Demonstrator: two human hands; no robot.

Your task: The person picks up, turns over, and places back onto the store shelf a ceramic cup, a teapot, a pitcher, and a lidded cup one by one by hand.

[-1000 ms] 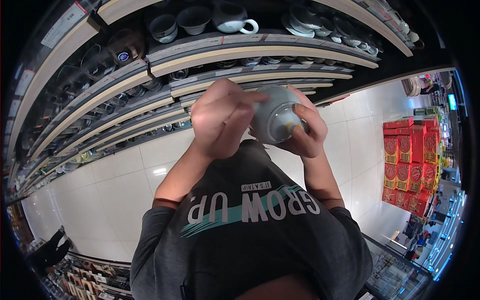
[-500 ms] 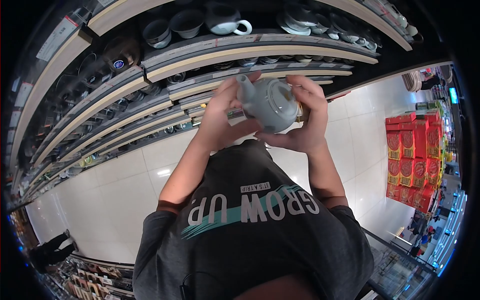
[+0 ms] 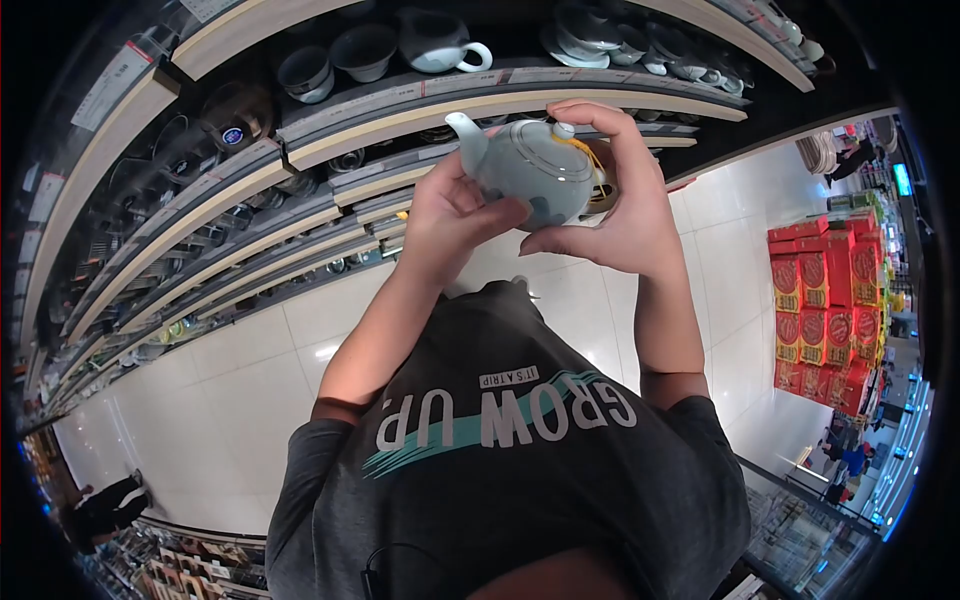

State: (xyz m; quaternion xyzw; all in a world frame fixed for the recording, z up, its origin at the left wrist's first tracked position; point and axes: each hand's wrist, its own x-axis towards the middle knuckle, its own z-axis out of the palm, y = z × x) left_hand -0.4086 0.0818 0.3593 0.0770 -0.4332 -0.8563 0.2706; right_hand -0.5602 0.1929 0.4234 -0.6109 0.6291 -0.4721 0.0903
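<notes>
Held in both hands, a little above the middle toward twelve o'clock: a grey-green glazed teapot [image 3: 530, 180], tilted, with spout [image 3: 470, 145] pointing to ten o'clock. Gripped on the spout side by the left hand [image 3: 445, 215], thumb pressed along the lower body, other fingers largely hidden behind. Gripped also at three o'clock by the right hand [image 3: 637, 205], curved in a wide C around the pot, fingers arched beside the lid knob [image 3: 563, 130], thumb below; fingertip contact with the knob hard to tell. Topped by a closed lid [image 3: 530, 143], with a yellow cord [image 3: 582, 148] tied on.

Ranged beyond, from nine to one o'clock: wood-edged display shelves [image 3: 235, 42], stocked near eleven with bowls [image 3: 365, 52] and a pale pot with a white loop handle [image 3: 435, 45], near twelve-thirty with stacked cups and saucers [image 3: 582, 45]. Stacked at three o'clock: red packaged boxes [image 3: 825, 290]. Spread below: pale floor tiles [image 3: 230, 405]. Worn at six o'clock: a dark T-shirt [image 3: 540, 500] lettered "GROW UP." Seen at eight: a person in dark clothing [image 3: 110, 510].
</notes>
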